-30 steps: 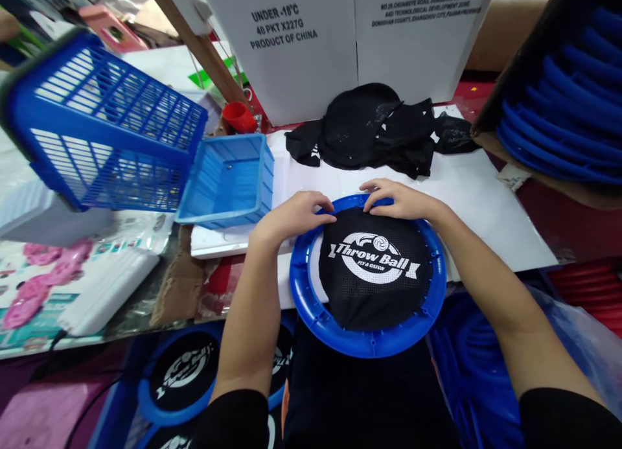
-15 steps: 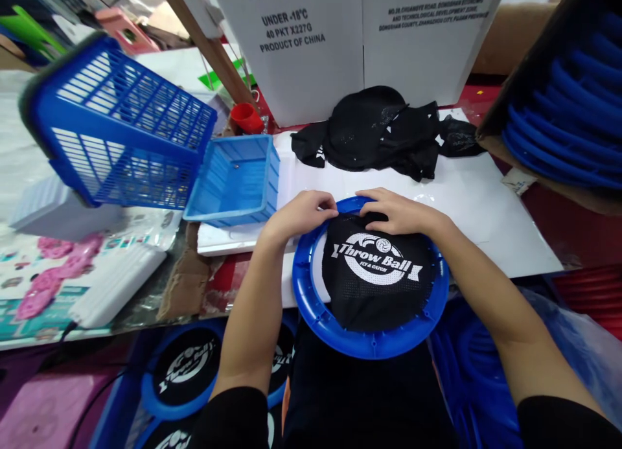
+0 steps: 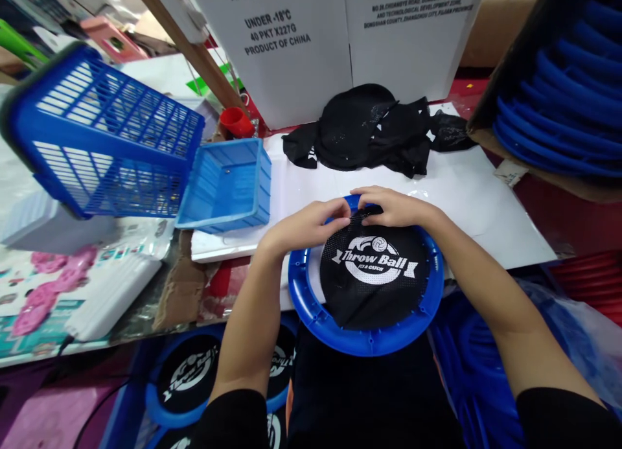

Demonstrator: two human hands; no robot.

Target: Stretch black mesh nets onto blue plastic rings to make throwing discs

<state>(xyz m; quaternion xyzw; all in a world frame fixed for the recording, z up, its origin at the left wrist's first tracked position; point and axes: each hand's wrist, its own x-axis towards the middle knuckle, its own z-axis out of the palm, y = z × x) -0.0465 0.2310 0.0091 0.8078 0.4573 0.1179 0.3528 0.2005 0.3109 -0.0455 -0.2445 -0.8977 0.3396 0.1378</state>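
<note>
A blue plastic ring point(image 3: 311, 306) lies on the table edge in front of me. A black mesh cloth point(image 3: 374, 287) printed "Throw Ball" is spread over it. My left hand point(image 3: 311, 223) and my right hand point(image 3: 393, 208) meet at the ring's far side. Both pinch the cloth's top edge against the rim, fingers curled. The cloth's left side sits inside the ring, leaving a gap of white table.
A pile of black mesh cloths point(image 3: 374, 131) lies behind the ring on a white sheet point(image 3: 466, 190). Two blue baskets point(image 3: 228, 183) stand at left. A box of blue rings point(image 3: 558, 112) sits at right. Finished discs point(image 3: 187, 378) lie below the table. White cartons point(image 3: 340, 41) stand behind.
My hands have drawn closer together at the ring's far edge, the left moving right along the rim. The cloth's top edge is bunched between them.
</note>
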